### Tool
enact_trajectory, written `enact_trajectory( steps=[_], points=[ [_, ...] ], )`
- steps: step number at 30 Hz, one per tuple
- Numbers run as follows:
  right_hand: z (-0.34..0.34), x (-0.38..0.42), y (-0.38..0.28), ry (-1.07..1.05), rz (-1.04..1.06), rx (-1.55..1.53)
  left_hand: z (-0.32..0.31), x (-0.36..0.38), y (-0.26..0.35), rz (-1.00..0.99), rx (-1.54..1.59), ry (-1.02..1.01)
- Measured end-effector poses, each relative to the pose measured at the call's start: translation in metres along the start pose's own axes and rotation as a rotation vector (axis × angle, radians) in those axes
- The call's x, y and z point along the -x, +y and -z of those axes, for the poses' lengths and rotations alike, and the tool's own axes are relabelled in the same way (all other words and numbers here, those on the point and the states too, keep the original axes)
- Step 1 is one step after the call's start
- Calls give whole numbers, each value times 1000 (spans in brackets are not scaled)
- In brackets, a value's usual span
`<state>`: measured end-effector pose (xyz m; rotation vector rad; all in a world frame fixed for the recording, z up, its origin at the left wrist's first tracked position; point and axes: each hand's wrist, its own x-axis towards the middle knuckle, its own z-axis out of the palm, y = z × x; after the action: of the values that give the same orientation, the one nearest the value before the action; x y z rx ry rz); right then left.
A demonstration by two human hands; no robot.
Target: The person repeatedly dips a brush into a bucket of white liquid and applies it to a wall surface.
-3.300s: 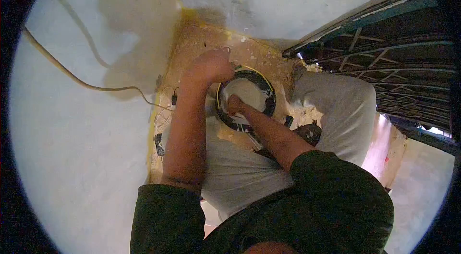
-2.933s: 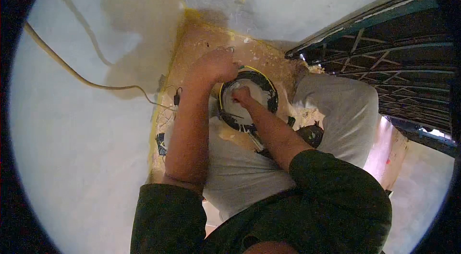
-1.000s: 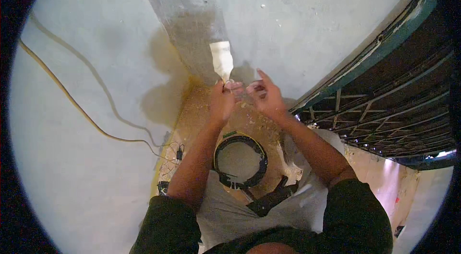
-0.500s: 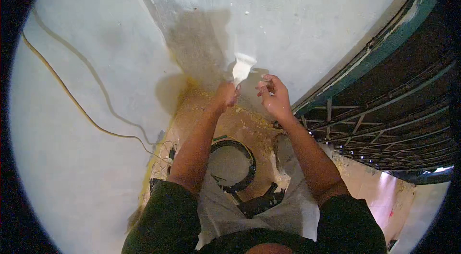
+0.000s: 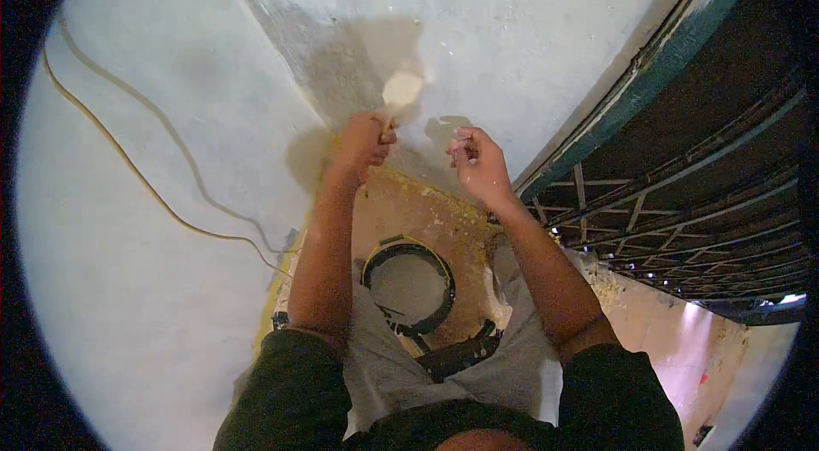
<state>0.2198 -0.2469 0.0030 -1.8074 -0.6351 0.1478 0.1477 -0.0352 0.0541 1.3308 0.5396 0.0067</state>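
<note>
Left hand (image 5: 368, 140), fingers clamped on white-coated putty knife (image 5: 402, 91), held up before pale wall (image 5: 529, 24); right hand (image 5: 481, 162), near, fingers half-curled, apart; black bucket (image 5: 448, 285), greyish paste (image 5: 409, 285) inside, on brown floor (image 5: 465, 246) below.

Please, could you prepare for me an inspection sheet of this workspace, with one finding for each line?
Surface: stained brown floor, meeting pale grey-blue walls.
Job's things: flat-bladed hand tool with whitish coating; round black bucket containing greyish material.
Clutter: long dark object near the bucket; too unclear to name.
Hands: left hand grips the tool; right hand is half-curled, no tool visible in it.
Cables: thin tan cable running down along the wall, picture left.
Surroundings: dark metal lattice gate, picture right.
</note>
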Motion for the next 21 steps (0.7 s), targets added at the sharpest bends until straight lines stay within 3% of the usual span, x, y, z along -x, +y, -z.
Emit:
enact_trajectory(
  steps=[3,7,9,10,12,13,15,16,18,19,21],
  points=[
    [-1,-1,0,7,20,-38,-14,30,29,-171,37,21],
    [0,0,-5,-4,-24,-67,-26,24,20,-205,122,-78],
    [-4,0,4,35,-38,-93,-27,-3,-8,-138,-203,-23],
    [-6,-1,7,80,-49,-121,-30,-12,-19,-141,-203,-23],
    [-3,-2,9,45,-33,-89,-34,-29,-48,-112,-780,125],
    [-1,-3,10,7,-23,-58,-28,-47,-77,-116,-775,125],
    [3,-4,10,-10,-27,-26,-21,-61,-110,-359,-1051,15],
    [4,-3,10,-27,-35,2,-18,-55,-108,-359,-1041,18],
    [5,-5,9,-45,-57,-20,-12,-36,-87,-408,-1699,-371],
    [4,-5,7,-57,-82,-50,-15,-29,-76,-412,-1691,-364],
    [6,-5,2,-76,-83,-32,-26,-21,-55,73,-562,-76]
  ],
)
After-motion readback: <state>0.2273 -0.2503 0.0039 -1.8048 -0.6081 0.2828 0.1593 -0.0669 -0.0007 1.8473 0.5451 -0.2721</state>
